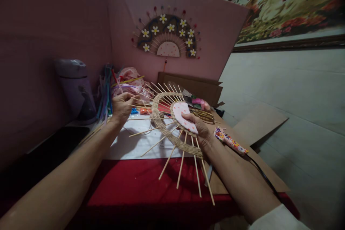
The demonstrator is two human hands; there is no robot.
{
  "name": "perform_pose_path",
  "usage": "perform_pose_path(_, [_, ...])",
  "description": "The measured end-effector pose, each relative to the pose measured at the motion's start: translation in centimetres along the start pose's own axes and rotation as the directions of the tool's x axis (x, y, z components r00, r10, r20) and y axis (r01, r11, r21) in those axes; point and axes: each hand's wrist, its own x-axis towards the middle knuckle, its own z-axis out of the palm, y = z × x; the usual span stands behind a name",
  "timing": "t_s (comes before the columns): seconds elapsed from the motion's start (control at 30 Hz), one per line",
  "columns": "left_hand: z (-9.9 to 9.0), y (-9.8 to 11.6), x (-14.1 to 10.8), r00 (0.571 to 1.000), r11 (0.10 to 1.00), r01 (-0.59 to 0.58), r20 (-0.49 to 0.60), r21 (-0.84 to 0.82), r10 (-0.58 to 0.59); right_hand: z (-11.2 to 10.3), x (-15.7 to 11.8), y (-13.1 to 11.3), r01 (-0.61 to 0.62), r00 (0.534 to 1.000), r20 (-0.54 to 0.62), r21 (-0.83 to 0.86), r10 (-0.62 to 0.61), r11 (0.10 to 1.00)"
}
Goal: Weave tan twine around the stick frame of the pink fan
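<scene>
A half-round frame of thin wooden sticks with a woven twine band (167, 133) is held up over the table. Its inner half-disc (183, 115) is covered in pink patterned cloth. My right hand (201, 129) grips this half-disc, thumb on top of the cloth, other fingers mostly hidden behind. At the frame's left side, my left hand (125, 106) has its fingers pinched together around the sticks' outer ends; exactly what lies between the fingertips is too small to tell. Under the frame, a ball of twine (157, 118) sits partly hidden.
A purple bottle (78, 91) stands left, near ribbons (106, 90) and crumpled pink cloth (132, 79). A flowered glue gun (230, 141) with a black cord lies right on cardboard (269, 174). Behind, a finished-looking flowered fan (171, 27) hangs on a pink board (210, 25).
</scene>
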Motion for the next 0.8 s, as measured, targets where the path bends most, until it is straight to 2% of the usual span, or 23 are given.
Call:
perform_pose_path(0.13, [0.2, 0.4, -0.4, 0.999, 0.999, -0.013, 0.037, 0.039, 0.012, -0.6, 0.2, 0.1, 0.063, 0.998, -0.008, -0.019, -0.063, 0.998])
perform_pose_path(0.33, [-0.1, -0.1, -0.2, 0.995, 0.998, -0.06, 0.084, 0.01, 0.059, -0.5, 0.1, -0.2, 0.075, 0.996, -0.04, -0.03, -0.076, 0.997])
perform_pose_path(0.53, [-0.3, -1.4, -0.3, 0.97, 0.99, -0.12, 0.22, 0.072, 0.102, -0.5, 0.1, -0.3, 0.13, 0.99, -0.059, -0.01, -0.13, 0.991])
perform_pose_path(0.63, [-0.3, -1.9, -0.1, 0.977, 0.99, -0.104, 0.194, 0.092, 0.085, -0.5, 0.2, -0.2, 0.12, 0.991, -0.05, -0.009, -0.121, 0.993])
perform_pose_path(0.8, [-0.4, -1.6, 0.2, 0.993, 0.994, -0.044, 0.111, 0.102, 0.032, -0.1, 0.1, -0.1, 0.031, 1.0, 0.0, 0.015, -0.031, 0.999])
